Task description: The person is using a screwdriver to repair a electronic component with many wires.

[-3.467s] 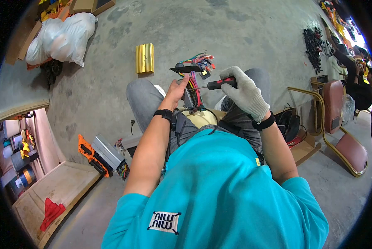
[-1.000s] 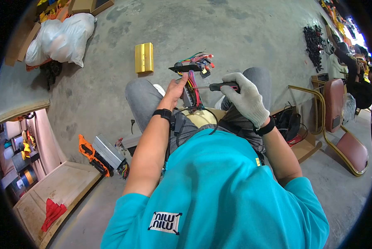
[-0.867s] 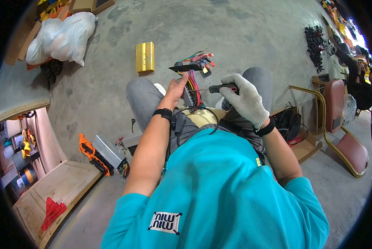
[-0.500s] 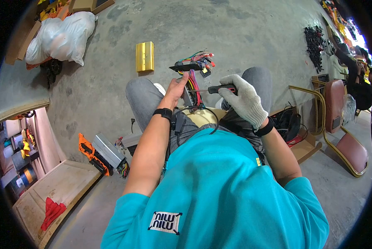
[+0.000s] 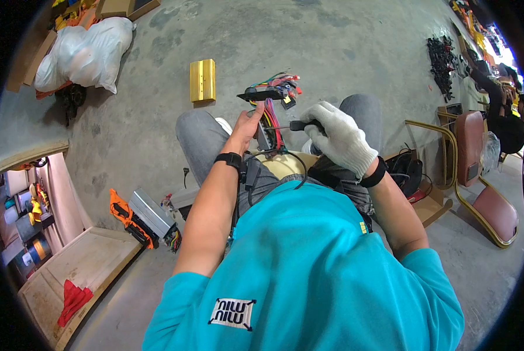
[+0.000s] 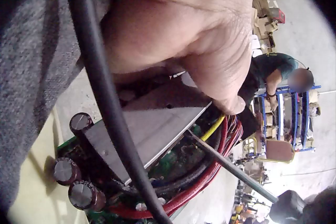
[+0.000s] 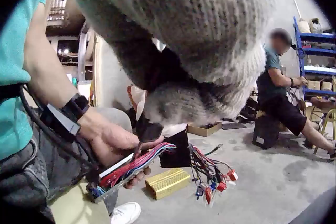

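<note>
My bare left hand [image 5: 247, 127] grips a green circuit board [image 6: 170, 163] by its flat metal heat sink [image 6: 147, 119], thumb toward the wire end. Round capacitors [image 6: 86, 195] stand at the board's near end. Red, yellow and black wires [image 6: 181, 200] run along it through a black end plate [image 7: 179, 150] to a bunch of coloured connectors [image 7: 231, 175]. In a knitted white glove, my right hand [image 5: 341, 137] holds a screwdriver [image 5: 297, 125] by its dark handle, mostly covered by the fingers. Its shaft [image 6: 236, 169] reaches across the wires, tip right at the heat sink's edge.
A gold ribbed metal case [image 5: 203, 81] lies on the floor ahead. At the left are a silver case [image 5: 152, 212] and an orange-and-black tool [image 5: 124, 213]. A chair [image 5: 469, 152] and an open carton [image 5: 431, 205] stand at the right. Another person [image 7: 275, 85] sits farther off.
My right hand has rolled over the screwdriver's handle, covering more of it and shifting slightly left. The shaft stays at the board, and my left hand holds the board in nearly the same spot.
</note>
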### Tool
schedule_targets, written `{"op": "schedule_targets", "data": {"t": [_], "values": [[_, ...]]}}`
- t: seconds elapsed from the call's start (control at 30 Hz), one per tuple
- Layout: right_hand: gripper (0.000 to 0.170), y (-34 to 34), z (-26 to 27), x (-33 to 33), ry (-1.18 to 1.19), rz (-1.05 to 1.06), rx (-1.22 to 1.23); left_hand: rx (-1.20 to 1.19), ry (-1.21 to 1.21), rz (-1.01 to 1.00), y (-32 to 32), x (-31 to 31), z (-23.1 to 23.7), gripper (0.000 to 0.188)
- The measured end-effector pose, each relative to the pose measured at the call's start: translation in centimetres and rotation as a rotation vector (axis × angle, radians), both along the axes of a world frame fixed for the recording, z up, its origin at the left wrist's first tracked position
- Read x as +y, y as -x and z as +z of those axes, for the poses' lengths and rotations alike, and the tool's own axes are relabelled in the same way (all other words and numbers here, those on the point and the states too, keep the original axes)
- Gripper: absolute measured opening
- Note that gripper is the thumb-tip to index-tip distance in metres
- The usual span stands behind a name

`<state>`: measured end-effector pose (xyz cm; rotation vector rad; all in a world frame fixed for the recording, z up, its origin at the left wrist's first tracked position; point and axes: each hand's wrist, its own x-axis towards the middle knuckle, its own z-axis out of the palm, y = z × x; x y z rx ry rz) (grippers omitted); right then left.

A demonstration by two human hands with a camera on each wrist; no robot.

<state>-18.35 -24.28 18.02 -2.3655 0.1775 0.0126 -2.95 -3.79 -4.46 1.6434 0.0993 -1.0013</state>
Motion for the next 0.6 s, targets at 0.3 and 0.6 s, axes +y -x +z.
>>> {"op": "schedule_targets", "data": {"t": [0.3, 0.6], "values": [[0.024, -0.3, -0.5, 0.0, 0.049, -0.133, 0.200, 0.068, -0.004, -0.072, -0.6, 0.1, 0.6, 0.145], [0.023, -0.2, -0.6, 0.3, 0.006, -0.222, 0.000, 0.057, 0.020, -0.075, -0.4, 0.0, 2.2, 0.138]]}}
